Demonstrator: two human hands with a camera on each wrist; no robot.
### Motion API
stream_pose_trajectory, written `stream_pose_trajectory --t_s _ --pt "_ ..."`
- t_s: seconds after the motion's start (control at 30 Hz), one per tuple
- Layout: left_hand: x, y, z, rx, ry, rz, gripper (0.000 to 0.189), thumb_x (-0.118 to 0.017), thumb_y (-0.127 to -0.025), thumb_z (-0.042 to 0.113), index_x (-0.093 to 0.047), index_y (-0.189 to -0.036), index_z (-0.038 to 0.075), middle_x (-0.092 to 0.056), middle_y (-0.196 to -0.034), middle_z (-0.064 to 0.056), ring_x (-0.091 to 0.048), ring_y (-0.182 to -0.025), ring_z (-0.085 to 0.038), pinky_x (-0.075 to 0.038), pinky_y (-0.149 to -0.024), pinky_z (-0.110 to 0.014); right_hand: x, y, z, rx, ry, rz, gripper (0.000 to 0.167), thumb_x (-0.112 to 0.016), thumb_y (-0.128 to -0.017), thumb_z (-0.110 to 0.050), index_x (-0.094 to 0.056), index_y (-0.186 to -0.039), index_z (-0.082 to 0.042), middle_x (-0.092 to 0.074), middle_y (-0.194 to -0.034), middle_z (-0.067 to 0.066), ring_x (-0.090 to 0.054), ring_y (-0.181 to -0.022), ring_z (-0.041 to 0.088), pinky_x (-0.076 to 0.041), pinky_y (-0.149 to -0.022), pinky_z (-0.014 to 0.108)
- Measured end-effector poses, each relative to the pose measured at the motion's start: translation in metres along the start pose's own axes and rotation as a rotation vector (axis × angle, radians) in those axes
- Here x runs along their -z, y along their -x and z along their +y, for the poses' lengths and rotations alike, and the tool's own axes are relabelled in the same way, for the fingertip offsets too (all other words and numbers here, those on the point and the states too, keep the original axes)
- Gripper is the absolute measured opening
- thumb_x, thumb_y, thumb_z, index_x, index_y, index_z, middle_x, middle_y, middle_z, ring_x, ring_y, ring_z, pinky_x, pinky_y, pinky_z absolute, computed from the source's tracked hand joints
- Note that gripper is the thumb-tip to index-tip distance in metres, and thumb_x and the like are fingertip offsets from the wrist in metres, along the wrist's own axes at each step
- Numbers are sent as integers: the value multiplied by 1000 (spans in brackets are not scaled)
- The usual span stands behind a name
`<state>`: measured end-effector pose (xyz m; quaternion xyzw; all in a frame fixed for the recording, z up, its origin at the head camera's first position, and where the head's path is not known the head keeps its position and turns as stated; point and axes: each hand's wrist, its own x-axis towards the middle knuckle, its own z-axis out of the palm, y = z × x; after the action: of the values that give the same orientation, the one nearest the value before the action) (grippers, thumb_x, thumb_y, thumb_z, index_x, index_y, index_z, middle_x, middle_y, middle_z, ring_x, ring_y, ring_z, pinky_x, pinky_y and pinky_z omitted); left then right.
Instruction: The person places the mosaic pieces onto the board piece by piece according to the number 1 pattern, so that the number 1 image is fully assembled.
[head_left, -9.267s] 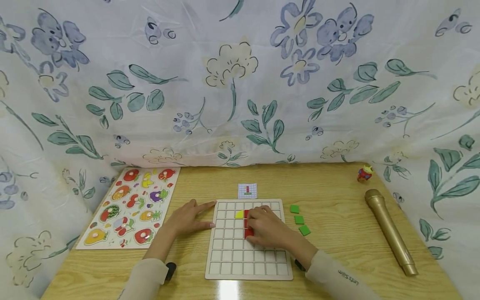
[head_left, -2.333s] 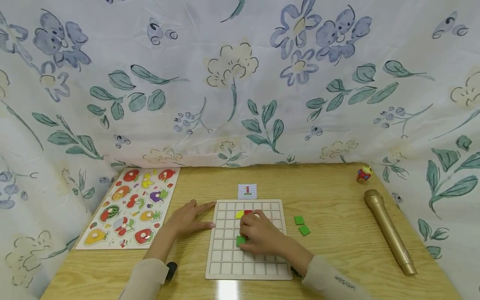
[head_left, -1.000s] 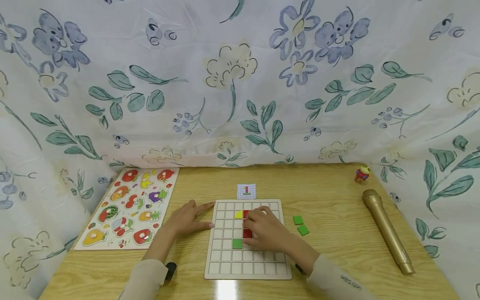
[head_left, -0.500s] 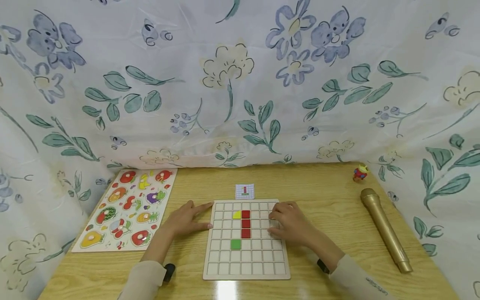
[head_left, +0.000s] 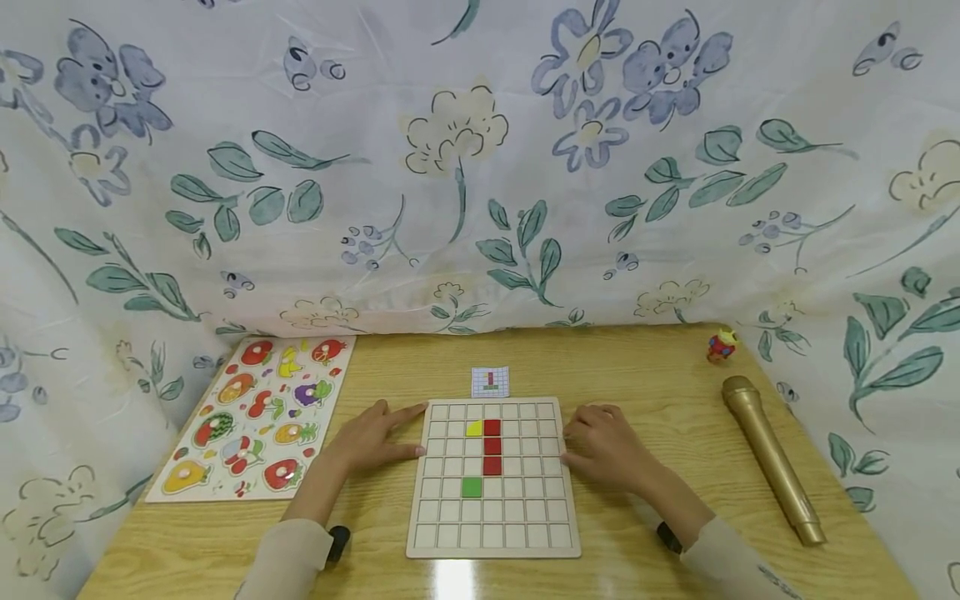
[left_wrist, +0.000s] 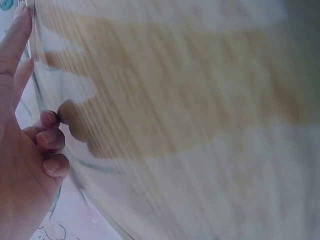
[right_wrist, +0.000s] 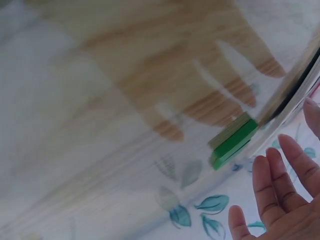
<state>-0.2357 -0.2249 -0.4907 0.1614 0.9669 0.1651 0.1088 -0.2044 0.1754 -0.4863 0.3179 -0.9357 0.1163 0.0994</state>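
A white gridded board [head_left: 525, 533] lies on the table. On it, a yellow quarter-round tile [head_left: 474, 428] sits beside the top one of a column of three red tiles [head_left: 492, 446]. A green square tile [head_left: 471, 487] lies one row below the reds and a column to the left. My left hand [head_left: 371, 437] touches the board's left edge with index finger and thumb stretched out; its other fingers are curled in the left wrist view. My right hand [head_left: 611, 446] is at the board's right edge, fingers loosely bent, with green tile edges [right_wrist: 233, 142] near them in the right wrist view.
A small printed pattern card [head_left: 490, 382] lies behind the board. To the left is a fruit puzzle board [head_left: 255, 417]; to the right, a gold microphone [head_left: 772, 458] and a small toy figure [head_left: 722, 346]. A floral curtain [head_left: 480, 167] hangs behind the table.
One green tile has gone from the table's right side onto the board. My right hand then pressed along the red tiles and moved right, off the board. My left hand has stayed put.
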Motion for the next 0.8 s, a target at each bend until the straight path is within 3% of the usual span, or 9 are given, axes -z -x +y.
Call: stream_pose_trajectory --t_s 0.27,0.5,0.8 --pt "3 3 2 -10 -3 1 76 -66 -83 66 -45 -149 36 -50 -102 -11 -47 -78 -22 -44 -70 -42 -2 12 21 34 37 101 33 -85 -78 -32 -72 -98 -9 -58 -94 0 -59 -90 20 -44 -91 53" --pt "1 1 0 -7 -9 -2 76 -65 -82 68 -45 -149 38 -49 -101 -9 -47 -78 -21 -43 -70 -41 1 16 27 -27 61 54 33 -85 -77 -31 -72 -99 -11 -57 -94 -1 -58 -89 18 -44 -93 53" --pt "0 -1 -1 1 1 -2 77 -66 -81 70 -45 -148 40 -46 -97 -6 -44 -75 -20 -38 -66 -37 4 18 34 -5 73 85 36 -88 -73 -28 -73 -98 -8 -60 -94 1 -58 -88 20 -47 -88 55"
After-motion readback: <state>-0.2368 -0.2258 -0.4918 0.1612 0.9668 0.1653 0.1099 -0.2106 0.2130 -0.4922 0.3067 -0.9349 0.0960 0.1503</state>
